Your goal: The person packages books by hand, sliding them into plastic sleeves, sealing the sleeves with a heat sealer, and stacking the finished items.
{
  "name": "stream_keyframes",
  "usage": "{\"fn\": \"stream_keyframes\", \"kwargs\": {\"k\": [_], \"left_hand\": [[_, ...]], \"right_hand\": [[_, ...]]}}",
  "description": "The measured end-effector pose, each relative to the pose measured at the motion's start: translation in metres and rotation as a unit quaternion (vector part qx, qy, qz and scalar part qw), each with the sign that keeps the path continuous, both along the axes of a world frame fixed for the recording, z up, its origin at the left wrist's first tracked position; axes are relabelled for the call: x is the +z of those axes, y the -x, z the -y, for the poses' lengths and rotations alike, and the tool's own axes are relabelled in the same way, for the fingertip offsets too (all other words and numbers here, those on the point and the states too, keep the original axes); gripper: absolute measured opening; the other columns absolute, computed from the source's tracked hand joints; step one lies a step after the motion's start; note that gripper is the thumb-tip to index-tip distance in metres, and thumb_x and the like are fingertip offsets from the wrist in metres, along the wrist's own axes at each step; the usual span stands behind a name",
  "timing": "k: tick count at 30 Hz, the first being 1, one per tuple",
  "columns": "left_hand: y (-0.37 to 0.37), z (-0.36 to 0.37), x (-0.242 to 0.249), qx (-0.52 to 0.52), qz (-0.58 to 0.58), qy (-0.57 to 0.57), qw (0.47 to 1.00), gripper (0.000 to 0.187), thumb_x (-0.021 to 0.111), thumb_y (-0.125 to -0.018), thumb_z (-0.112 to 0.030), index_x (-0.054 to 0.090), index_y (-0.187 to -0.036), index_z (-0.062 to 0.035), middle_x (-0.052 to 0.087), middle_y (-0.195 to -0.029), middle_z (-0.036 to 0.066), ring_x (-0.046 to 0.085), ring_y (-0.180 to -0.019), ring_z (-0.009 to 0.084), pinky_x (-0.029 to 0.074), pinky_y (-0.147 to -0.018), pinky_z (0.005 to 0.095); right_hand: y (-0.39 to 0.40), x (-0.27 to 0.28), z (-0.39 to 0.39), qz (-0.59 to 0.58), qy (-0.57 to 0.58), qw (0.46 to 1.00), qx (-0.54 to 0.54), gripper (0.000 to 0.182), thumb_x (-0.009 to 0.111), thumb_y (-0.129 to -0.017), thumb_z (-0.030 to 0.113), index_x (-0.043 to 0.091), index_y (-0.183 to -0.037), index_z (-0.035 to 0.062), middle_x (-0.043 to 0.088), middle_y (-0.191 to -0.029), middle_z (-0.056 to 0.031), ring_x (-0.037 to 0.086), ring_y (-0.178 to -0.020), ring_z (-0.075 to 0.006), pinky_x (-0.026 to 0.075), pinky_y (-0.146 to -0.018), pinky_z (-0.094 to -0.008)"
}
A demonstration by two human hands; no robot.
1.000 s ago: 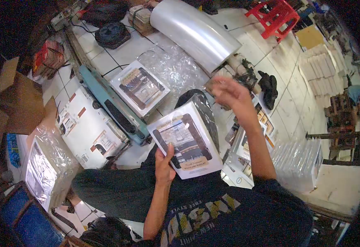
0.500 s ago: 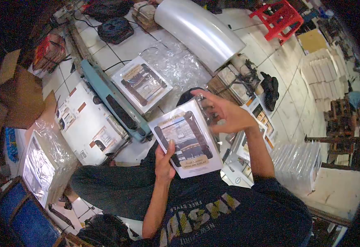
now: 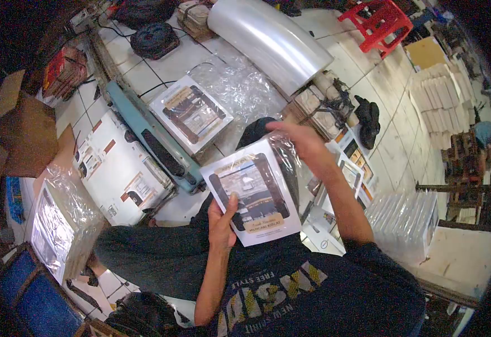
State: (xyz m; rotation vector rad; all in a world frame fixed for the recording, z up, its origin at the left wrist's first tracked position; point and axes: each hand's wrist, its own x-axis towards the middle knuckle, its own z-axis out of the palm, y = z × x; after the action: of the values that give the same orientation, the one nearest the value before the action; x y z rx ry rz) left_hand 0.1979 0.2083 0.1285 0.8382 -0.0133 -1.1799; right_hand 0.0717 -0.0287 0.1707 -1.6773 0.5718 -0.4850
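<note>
A white book (image 3: pixel 251 191) with a dark-framed cover picture lies tilted over my lap. My left hand (image 3: pixel 223 222) grips its lower left edge, thumb on the cover. Clear plastic film (image 3: pixel 285 149) hangs along the book's upper right side. My right hand (image 3: pixel 304 143) is at that film, fingers bent and partly blurred; what its fingertips hold is hidden. Beyond the book, a stack of similar books (image 3: pixel 192 115) rests beside the long teal sealer (image 3: pixel 150 135).
A big roll of clear film (image 3: pixel 271 42) lies at the top. Plastic-wrapped stacks stand at the left (image 3: pixel 63 224) and right (image 3: pixel 405 224). A cardboard box (image 3: pixel 24 129), a red stool (image 3: pixel 377 25) and tied bundles (image 3: pixel 318 109) surround the floor area.
My right hand has moved slightly up and left along the film, its fingers now more closed. The film at the book's right side has been drawn outward. The book has shifted slightly.
</note>
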Motion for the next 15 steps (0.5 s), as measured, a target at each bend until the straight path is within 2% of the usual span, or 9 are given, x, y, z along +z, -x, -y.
{"fn": "stream_keyframes", "kwargs": {"k": [1, 3, 4, 7, 8, 9, 11, 12, 15], "left_hand": [[-0.001, 0.000, 0.002, 0.003, 0.002, -0.002, 1.000, 0.039, 0.062, -0.092, -0.014, 0.050, -0.125, 0.0023, 0.061, -0.115, 0.010, 0.059, -0.101, 0.0160, 0.049, -0.089, 0.0312], [0.000, -0.003, 0.006, -0.005, 0.010, -0.037, 0.999, 0.038, 0.062, -0.092, -0.014, 0.050, -0.124, 0.0024, 0.061, -0.115, 0.009, 0.060, -0.100, 0.0151, 0.049, -0.088, 0.0306], [0.001, -0.006, 0.008, -0.004, 0.011, -0.041, 0.999, 0.038, 0.062, -0.092, -0.014, 0.050, -0.124, 0.0024, 0.061, -0.115, 0.009, 0.060, -0.100, 0.0151, 0.049, -0.088, 0.0306], [0.001, -0.011, 0.009, 0.008, 0.002, -0.061, 0.998, 0.037, 0.061, -0.092, -0.013, 0.050, -0.124, 0.0025, 0.061, -0.116, 0.009, 0.060, -0.099, 0.0140, 0.049, -0.087, 0.0296], [0.001, -0.012, 0.009, 0.011, -0.016, -0.066, 0.998, 0.036, 0.061, -0.092, -0.013, 0.050, -0.123, 0.0026, 0.061, -0.115, 0.009, 0.060, -0.099, 0.0138, 0.049, -0.087, 0.0291], [-0.001, -0.014, 0.009, 0.015, -0.034, -0.070, 0.997, 0.036, 0.061, -0.093, -0.013, 0.051, -0.123, 0.0027, 0.061, -0.115, 0.009, 0.060, -0.098, 0.0135, 0.049, -0.086, 0.0286], [-0.006, -0.019, 0.009, 0.027, -0.042, -0.075, 0.996, 0.035, 0.060, -0.093, -0.013, 0.051, -0.123, 0.0024, 0.062, -0.115, 0.009, 0.060, -0.098, 0.0132, 0.049, -0.086, 0.0283], [-0.010, -0.021, 0.009, 0.033, -0.051, -0.076, 0.995, 0.035, 0.060, -0.093, -0.014, 0.051, -0.123, 0.0022, 0.062, -0.114, 0.008, 0.060, -0.098, 0.0128, 0.049, -0.086, 0.0280], [-0.025, -0.030, 0.007, 0.058, -0.045, -0.093, 0.993, 0.033, 0.060, -0.093, -0.013, 0.052, -0.122, 0.0012, 0.063, -0.113, 0.008, 0.059, -0.099, 0.0127, 0.048, -0.086, 0.0282]], "right_hand": [[-0.008, 0.007, -0.007, 0.002, -0.002, 1.000, 0.003, 0.041, 0.054, -0.095, 0.035, 0.061, -0.116, 0.0010, 0.065, -0.105, -0.0116, 0.061, -0.098, -0.0174, 0.053, -0.072, -0.0296], [-0.022, 0.026, -0.028, -0.121, -0.132, 0.971, -0.157, 0.031, 0.061, -0.092, 0.027, 0.066, -0.106, 0.0002, 0.067, -0.097, -0.0093, 0.064, -0.088, -0.0151, 0.053, -0.069, -0.0270], [-0.027, 0.037, -0.031, -0.086, -0.178, 0.965, -0.172, 0.021, 0.065, -0.089, 0.020, 0.068, -0.097, 0.0004, 0.068, -0.089, -0.0070, 0.064, -0.081, -0.0125, 0.054, -0.068, -0.0262], [-0.027, 0.020, -0.035, -0.091, -0.107, 0.968, -0.208, 0.026, 0.062, -0.091, 0.024, 0.067, -0.100, 0.0007, 0.067, -0.093, -0.0078, 0.063, -0.084, -0.0125, 0.054, -0.068, -0.0278], [-0.024, 0.019, -0.035, -0.073, -0.154, 0.963, -0.207, 0.029, 0.060, -0.093, 0.027, 0.066, -0.103, -0.0001, 0.066, -0.097, -0.0086, 0.063, -0.088, -0.0133, 0.055, -0.071, -0.0290], [-0.021, 0.020, -0.038, -0.074, -0.156, 0.965, -0.200, 0.029, 0.060, -0.093, 0.027, 0.066, -0.103, -0.0001, 0.066, -0.097, -0.0086, 0.063, -0.088, -0.0133, 0.055, -0.071, -0.0290], [-0.011, 0.022, -0.046, -0.148, -0.379, 0.902, -0.147, 0.038, 0.060, -0.093, 0.035, 0.068, -0.097, -0.0015, 0.069, -0.087, -0.0056, 0.064, -0.076, -0.0119, 0.052, -0.069, -0.0256], [-0.001, 0.022, -0.052, -0.121, -0.426, 0.895, -0.061, 0.034, 0.064, -0.091, 0.030, 0.068, -0.101, -0.0022, 0.069, -0.092, -0.0062, 0.065, -0.079, -0.0123, 0.052, -0.073, -0.0257], [0.006, 0.009, -0.068, -0.193, -0.327, 0.924, 0.038, 0.029, 0.069, -0.087, 0.023, 0.068, -0.103, -0.0018, 0.070, -0.094, -0.0068, 0.065, -0.082, -0.0128, 0.053, -0.076, -0.0254]]}}
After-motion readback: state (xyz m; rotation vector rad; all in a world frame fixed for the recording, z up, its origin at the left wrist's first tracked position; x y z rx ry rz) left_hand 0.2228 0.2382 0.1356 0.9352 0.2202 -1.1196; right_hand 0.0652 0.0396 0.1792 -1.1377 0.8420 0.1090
